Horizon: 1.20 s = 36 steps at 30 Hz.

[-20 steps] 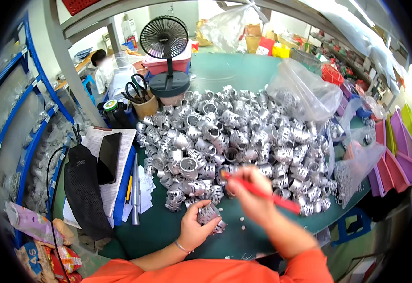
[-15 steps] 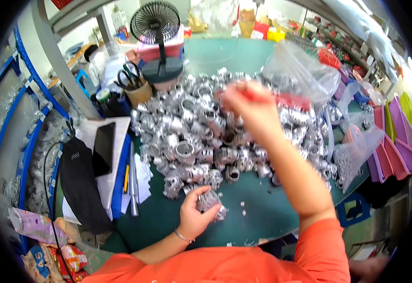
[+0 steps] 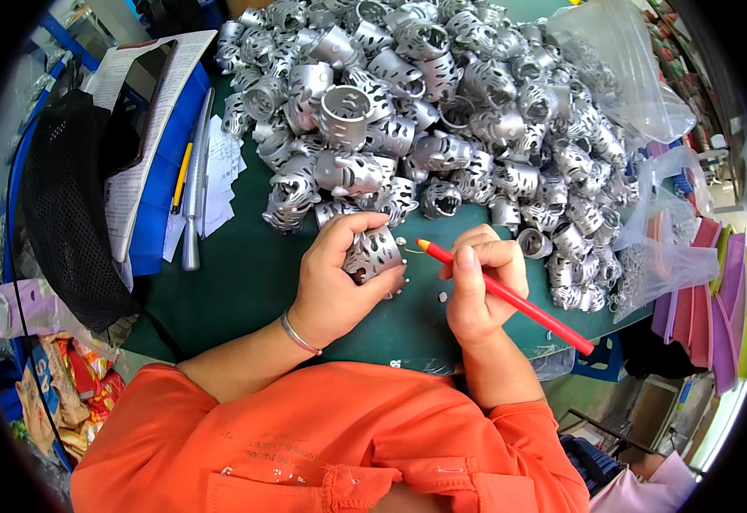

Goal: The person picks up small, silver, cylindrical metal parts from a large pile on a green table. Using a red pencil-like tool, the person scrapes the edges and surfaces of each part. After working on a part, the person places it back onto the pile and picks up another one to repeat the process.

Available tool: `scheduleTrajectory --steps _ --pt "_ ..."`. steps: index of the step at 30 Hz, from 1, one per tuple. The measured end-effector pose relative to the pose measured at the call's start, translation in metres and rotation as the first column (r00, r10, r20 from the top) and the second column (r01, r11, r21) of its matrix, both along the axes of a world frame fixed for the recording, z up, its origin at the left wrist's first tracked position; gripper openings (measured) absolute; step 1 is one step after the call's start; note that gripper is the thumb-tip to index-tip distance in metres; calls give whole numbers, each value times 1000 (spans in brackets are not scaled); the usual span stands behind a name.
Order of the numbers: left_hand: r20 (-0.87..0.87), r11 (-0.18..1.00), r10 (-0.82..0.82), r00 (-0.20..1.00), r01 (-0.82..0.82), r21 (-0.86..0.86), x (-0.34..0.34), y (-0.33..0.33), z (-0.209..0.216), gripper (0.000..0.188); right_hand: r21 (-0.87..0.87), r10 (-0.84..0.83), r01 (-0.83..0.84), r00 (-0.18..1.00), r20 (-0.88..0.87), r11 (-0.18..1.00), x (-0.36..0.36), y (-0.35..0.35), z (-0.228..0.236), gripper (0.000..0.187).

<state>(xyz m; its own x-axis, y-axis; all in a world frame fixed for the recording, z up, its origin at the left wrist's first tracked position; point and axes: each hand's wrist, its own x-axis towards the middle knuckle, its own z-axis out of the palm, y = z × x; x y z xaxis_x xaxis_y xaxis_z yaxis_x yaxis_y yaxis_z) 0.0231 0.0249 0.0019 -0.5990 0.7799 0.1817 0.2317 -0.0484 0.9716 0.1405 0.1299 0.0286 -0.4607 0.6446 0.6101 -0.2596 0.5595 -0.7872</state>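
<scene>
My left hand [image 3: 331, 278] closes its thumb and fingers round a silver metal sleeve [image 3: 372, 253] with cut-out slots, held low over the green table [image 3: 305, 329]. To its right, my right hand [image 3: 486, 291] grips a slim red pencil [image 3: 540, 318]. The pencil's yellowish tip points left toward the sleeve, apart from it. A large heap of similar slotted metal sleeves [image 3: 345, 117] lies just beyond both hands. Small white bits [image 3: 443, 297] are on the tabletop between my hands.
At left are a phone [image 3: 140, 103] on papers, a blue folder [image 3: 161, 171], a yellow pencil [image 3: 182, 178], a metal rod-like tool [image 3: 192, 205] and a black mesh pouch [image 3: 66, 205]. Clear plastic bags [image 3: 673, 248] sit at right, near upright pink and purple panels [image 3: 690, 303].
My right hand has come down from above the heap, with the red pencil, to beside my left hand. The left hand still holds the sleeve. The view has tilted downward.
</scene>
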Motion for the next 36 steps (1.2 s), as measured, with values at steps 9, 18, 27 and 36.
scheduleTrajectory --steps 9,18,27,36 --pt "64 999 21 998 -19 -37 3 2 -1 45 222 37 -34 999 -8 974 4 2 -3 11" --pt "91 998 21 996 -16 -59 3 2 0 45 345 -4 -34 994 108 938 4 2 1 14" --pt "-75 1000 22 997 -21 10 1 3 2 46 377 -29 -16 993 115 926 -3 -1 0 16" --pt "-130 1000 17 991 -15 19 0 3 3 47 405 -31 -19 993 116 914 -6 0 -3 17"
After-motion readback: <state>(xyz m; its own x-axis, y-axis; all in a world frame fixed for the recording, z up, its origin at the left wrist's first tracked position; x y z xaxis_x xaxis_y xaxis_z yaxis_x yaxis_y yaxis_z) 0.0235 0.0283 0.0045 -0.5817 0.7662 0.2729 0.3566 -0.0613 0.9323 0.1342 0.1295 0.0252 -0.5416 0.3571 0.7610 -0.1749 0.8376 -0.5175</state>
